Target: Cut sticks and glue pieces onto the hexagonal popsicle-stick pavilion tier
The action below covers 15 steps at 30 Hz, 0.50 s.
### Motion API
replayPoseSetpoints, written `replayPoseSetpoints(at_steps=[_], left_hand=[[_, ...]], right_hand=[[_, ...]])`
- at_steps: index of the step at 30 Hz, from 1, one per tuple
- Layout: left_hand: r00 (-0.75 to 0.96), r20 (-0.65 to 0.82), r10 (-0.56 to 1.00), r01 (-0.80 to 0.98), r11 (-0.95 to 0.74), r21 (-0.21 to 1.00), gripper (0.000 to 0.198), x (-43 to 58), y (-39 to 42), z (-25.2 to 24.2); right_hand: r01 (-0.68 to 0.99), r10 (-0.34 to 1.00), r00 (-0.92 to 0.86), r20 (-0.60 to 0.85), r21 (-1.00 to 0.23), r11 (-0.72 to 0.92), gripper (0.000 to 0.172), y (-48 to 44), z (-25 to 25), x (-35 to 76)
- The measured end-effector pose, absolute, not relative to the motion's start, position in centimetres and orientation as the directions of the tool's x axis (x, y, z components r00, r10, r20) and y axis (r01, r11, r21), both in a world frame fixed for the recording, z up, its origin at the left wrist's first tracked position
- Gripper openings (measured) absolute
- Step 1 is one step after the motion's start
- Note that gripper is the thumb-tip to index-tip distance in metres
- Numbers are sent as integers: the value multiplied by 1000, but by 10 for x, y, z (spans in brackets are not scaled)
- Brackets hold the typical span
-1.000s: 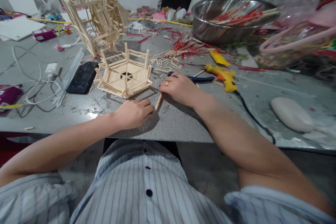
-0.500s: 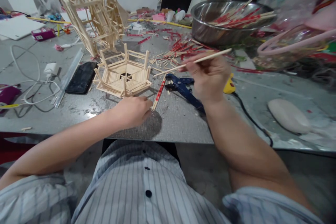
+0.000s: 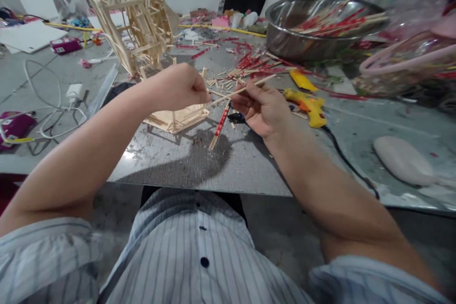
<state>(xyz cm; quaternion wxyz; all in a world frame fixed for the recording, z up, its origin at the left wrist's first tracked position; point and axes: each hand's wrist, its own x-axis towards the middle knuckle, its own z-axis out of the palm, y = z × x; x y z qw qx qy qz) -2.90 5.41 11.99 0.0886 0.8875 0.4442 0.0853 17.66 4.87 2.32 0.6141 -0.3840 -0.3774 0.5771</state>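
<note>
Between my hands a thin wooden stick (image 3: 223, 98) slants up to the right. My left hand (image 3: 183, 88) pinches its lower left end with thumb and finger. Thumb and fingers of my right hand (image 3: 261, 104) hold the stick farther along. Below and behind my left hand lies a many-sided frame of sticks (image 3: 174, 121), partly hidden by that hand. A red-wrapped pair of chopsticks (image 3: 219, 128) rests on the table just below the stick. Dark pliers (image 3: 237, 118) lie mostly covered by my right hand.
A tall stick structure (image 3: 133, 23) stands at the back left. A metal bowl (image 3: 306, 42) of red-wrapped sticks sits at the back right. Right of my hand is a yellow glue gun (image 3: 312, 108) with a black cable. A white charger (image 3: 75, 91) lies left, loose sticks behind.
My left hand has risen from beside the red-wrapped chopsticks and taken the stick's end. My right hand has moved left and lower with the stick, uncovering the glue gun and covering the pliers.
</note>
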Motion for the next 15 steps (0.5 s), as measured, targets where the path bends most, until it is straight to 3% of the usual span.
replayPoseSetpoints(at_steps=[7, 15], left_hand=[[606, -66, 793, 776, -570, 269, 23, -9, 51, 114], [631, -200, 750, 775, -598, 204, 17, -14, 78, 117]], right_hand=[[-375, 1000, 20, 15, -927, 21, 11, 48, 19, 179], [-321, 998, 6, 55, -946, 54, 16, 52, 11, 178]])
